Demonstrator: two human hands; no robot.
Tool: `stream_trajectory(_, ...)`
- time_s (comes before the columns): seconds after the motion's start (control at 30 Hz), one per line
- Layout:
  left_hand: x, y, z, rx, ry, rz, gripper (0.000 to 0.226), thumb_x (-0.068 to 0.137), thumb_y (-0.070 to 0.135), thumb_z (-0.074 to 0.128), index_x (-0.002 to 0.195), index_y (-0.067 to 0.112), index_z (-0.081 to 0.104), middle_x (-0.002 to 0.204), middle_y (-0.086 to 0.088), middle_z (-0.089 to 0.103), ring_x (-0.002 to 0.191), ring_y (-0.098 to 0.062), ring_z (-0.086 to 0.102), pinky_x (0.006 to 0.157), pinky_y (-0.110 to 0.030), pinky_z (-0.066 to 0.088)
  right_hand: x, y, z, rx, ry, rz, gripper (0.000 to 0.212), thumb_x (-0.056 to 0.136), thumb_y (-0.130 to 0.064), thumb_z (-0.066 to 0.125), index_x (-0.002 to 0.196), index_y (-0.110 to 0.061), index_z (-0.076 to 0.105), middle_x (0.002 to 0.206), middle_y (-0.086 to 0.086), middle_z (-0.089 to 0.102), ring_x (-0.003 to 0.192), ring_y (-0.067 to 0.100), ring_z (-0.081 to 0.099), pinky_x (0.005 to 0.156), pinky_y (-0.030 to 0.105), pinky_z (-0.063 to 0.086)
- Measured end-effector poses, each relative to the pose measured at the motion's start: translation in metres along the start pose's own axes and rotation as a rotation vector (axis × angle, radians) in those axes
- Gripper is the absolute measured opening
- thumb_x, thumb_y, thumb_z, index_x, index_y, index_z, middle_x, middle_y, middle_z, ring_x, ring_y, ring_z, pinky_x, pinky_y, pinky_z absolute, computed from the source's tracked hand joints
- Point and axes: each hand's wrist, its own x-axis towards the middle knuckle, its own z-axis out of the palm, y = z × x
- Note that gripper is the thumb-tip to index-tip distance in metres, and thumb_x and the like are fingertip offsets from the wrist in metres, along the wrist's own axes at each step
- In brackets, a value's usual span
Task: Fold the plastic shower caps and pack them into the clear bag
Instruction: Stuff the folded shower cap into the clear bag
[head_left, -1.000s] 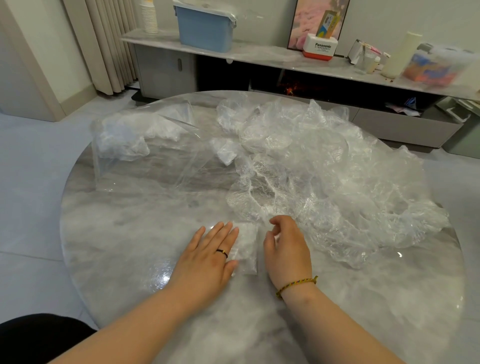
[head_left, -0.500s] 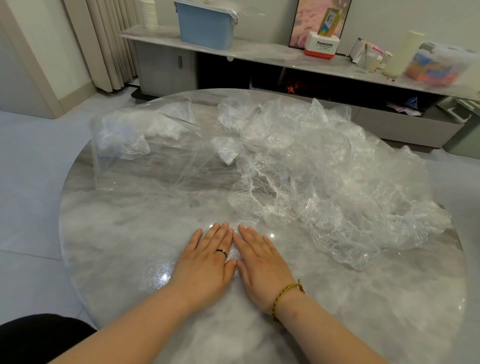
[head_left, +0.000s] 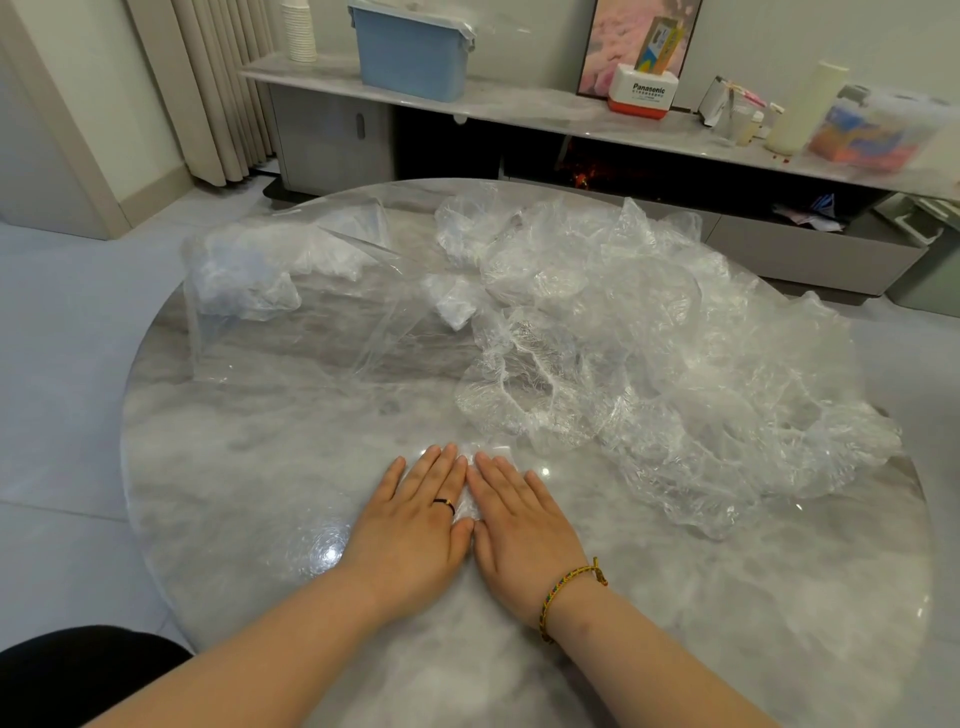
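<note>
Both grips flat, left grip (head_left: 415, 525), right grip (head_left: 524, 525), pressing folded cap (head_left: 467, 506); clear bag (head_left: 291, 338) holding folded caps (head_left: 244, 275)

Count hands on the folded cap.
2. The left hand lies flat on the left of the cap; the right hand lies flat on its right, beside the left one. No hands are hidden; the cap is mostly covered.

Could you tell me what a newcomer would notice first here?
A heap of crinkled shower caps covers the right half of the table. In front of it, the left hand and right hand press flat, side by side, on a folded cap. A clear bag lies at far left.
</note>
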Motion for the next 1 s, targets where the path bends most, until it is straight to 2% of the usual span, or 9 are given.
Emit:
stream_trajectory(0.13, 0.001, -0.006, 0.001, -0.113, 0.037, 0.008, 0.100, 0.056, 0.052, -0.019, 0.148, 0.020, -0.001, 0.155, 0.007, -0.010, 0.130, 0.004, -0.021, 0.101, -0.017, -0.021, -0.002, 0.001, 0.001, 0.012, 0.024, 0.002, 0.049, 0.072, -0.034, 0.033, 0.098, -0.023, 0.073, 0.107, -0.009, 0.069, 0.099, 0.006, 0.065, 0.084, 0.026, 0.050)
stream_trajectory(0.23, 0.002, -0.010, -0.011, -0.414, 0.146, -0.099, 0.058, 0.094, 0.047, 0.025, 0.144, 0.019, 0.027, 0.154, 0.005, 0.015, 0.141, -0.007, 0.013, 0.108, -0.013, 0.001, -0.001, 0.008, 0.001, 0.110, 0.199, -0.014, 0.040, 0.072, -0.029, 0.039, 0.091, -0.020, 0.072, 0.101, -0.002, 0.071, 0.099, 0.011, 0.063, 0.074, 0.033, 0.054)
stream_trajectory(0.33, 0.002, -0.018, -0.021, -0.446, 0.234, -0.244, 0.061, 0.089, 0.040, 0.054, 0.142, 0.018, 0.033, 0.146, 0.004, 0.032, 0.133, -0.013, 0.031, 0.106, -0.020, 0.020, 0.000, 0.011, -0.003, 0.319, 0.365, 0.103, 0.032, 0.073, -0.028, 0.045, 0.090, -0.013, 0.069, 0.094, 0.002, 0.069, 0.094, 0.010, 0.052, 0.071, 0.034, 0.053)
stream_trajectory(0.47, 0.003, -0.023, -0.025, -0.243, 0.094, -0.312, 0.065, 0.079, 0.054, 0.059, 0.133, 0.025, 0.039, 0.132, 0.007, 0.044, 0.124, -0.015, 0.036, 0.099, -0.025, 0.024, -0.001, 0.009, -0.016, 0.391, 0.261, 0.292, 0.037, 0.086, -0.026, 0.057, 0.121, -0.014, 0.052, 0.118, -0.001, 0.052, 0.109, 0.017, 0.049, 0.092, 0.025, 0.036)
stream_trajectory(0.67, 0.002, -0.021, -0.031, -0.292, 0.065, -0.253, 0.023, 0.080, 0.047, 0.062, 0.089, 0.031, 0.048, 0.087, 0.017, 0.039, 0.111, -0.014, 0.040, 0.082, -0.022, 0.024, 0.000, 0.010, -0.018, 0.558, 0.202, 0.380, 0.052, 0.085, -0.022, 0.062, 0.132, -0.016, 0.040, 0.131, -0.003, 0.040, 0.121, 0.012, 0.037, 0.104, 0.023, 0.029)
stream_trajectory(0.77, 0.000, -0.022, -0.032, -0.489, 0.054, -0.200, 0.027, 0.080, 0.025, 0.067, 0.071, 0.026, 0.041, 0.077, 0.017, 0.043, 0.090, -0.011, 0.047, 0.068, -0.016, 0.034, 0.000, 0.009, -0.023, 0.618, 0.229, 0.301, 0.068, 0.082, -0.022, 0.067, 0.138, -0.019, 0.030, 0.143, -0.007, 0.023, 0.135, 0.012, 0.021, 0.109, 0.017, 0.018)
stream_trajectory(0.87, -0.003, -0.024, -0.038, -0.634, 0.019, -0.142, 0.032, 0.077, 0.015, 0.071, 0.067, 0.027, 0.043, 0.074, 0.012, 0.052, 0.075, -0.010, 0.053, 0.066, -0.018, 0.040, 0.001, 0.010, -0.038, 0.531, 0.117, 0.083, 0.086, 0.071, -0.054, 0.058, 0.136, -0.039, 0.002, 0.138, -0.025, -0.001, 0.133, -0.006, -0.001, 0.107, 0.010, -0.004)
stream_trajectory(0.93, -0.008, -0.025, -0.045, -0.677, 0.014, -0.092, 0.031, 0.076, 0.012, 0.071, 0.069, 0.027, 0.045, 0.072, 0.011, 0.052, 0.066, -0.001, 0.049, 0.060, -0.014, 0.037, 0.002, 0.010, -0.045, 0.388, -0.001, -0.027, 0.088, 0.056, -0.069, 0.037, 0.131, -0.043, -0.003, 0.134, -0.028, 0.005, 0.128, -0.011, 0.000, 0.103, 0.007, -0.015)
stream_trajectory(1.0, -0.013, -0.025, -0.052, -0.707, 0.010, -0.050, 0.031, 0.076, 0.010, 0.071, 0.071, 0.029, 0.046, 0.070, 0.013, 0.053, 0.061, 0.004, 0.049, 0.057, -0.008, 0.036, 0.000, 0.010, -0.050, 0.355, -0.078, -0.035, 0.094, 0.056, -0.070, 0.039, 0.140, -0.038, 0.012, 0.125, -0.026, 0.025, 0.122, -0.010, 0.019, 0.104, 0.004, -0.007)
